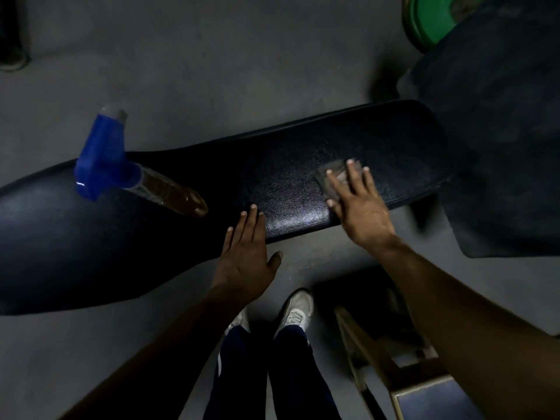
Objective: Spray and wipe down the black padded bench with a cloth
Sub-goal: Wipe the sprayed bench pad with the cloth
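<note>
A: Where are the hands?

B: The right hand [354, 204] lies flat with fingers spread, pressing a small grey cloth [328, 177] onto the bench [291, 189]. The left hand [247, 253] is also flat, fingers straight and close together; its fingertips rest on the near edge of the bench and it holds nothing.

A: And the spray?

B: The spray bottle [145, 180] lies on its side on the bench, well to the left of both hands, with its blue trigger head toward the far edge. Nobody is touching it.

A: So which step is this?

B: The wiping, I judge. The cloth sits toward the right end of the bench, and the patch just left of it catches the light, perhaps damp, though I cannot be sure.

A: What does the next move call for?

B: Probably a steady flat press on the cloth while it sweeps along the bench, with the left hand bracing. The stretch of bench around the bottle would want the bottle lifted away first.

A: Anything else near the bench?

B: A wooden frame [378, 359] on the floor in front of it, and the person's white shoes [295, 310] below the near edge.
</note>
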`<action>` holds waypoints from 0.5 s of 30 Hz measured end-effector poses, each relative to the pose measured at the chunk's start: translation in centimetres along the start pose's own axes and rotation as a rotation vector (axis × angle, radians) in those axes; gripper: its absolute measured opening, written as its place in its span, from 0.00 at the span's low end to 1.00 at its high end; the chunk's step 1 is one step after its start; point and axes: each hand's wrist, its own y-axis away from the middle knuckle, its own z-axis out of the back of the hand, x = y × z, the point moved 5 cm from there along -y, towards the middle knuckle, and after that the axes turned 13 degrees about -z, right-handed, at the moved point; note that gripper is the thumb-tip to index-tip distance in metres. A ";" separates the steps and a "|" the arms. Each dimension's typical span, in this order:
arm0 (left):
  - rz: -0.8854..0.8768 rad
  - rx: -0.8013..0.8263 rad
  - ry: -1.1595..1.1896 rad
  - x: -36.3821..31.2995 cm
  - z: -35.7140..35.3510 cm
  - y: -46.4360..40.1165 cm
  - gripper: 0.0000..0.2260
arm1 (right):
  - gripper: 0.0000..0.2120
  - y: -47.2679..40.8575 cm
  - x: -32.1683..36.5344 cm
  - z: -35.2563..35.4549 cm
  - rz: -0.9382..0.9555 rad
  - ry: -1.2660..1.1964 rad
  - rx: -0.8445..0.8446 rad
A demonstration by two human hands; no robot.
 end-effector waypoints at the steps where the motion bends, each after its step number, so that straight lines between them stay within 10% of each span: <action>1: 0.003 -0.003 -0.001 -0.3 0.0 -0.2 0.38 | 0.29 -0.8 -0.8 0.7 -0.042 -0.029 -0.003; 15: 0.026 -0.023 -0.006 -0.2 -0.9 0.6 0.39 | 0.32 -0.6 4.8 1.7 -0.001 -0.104 0.053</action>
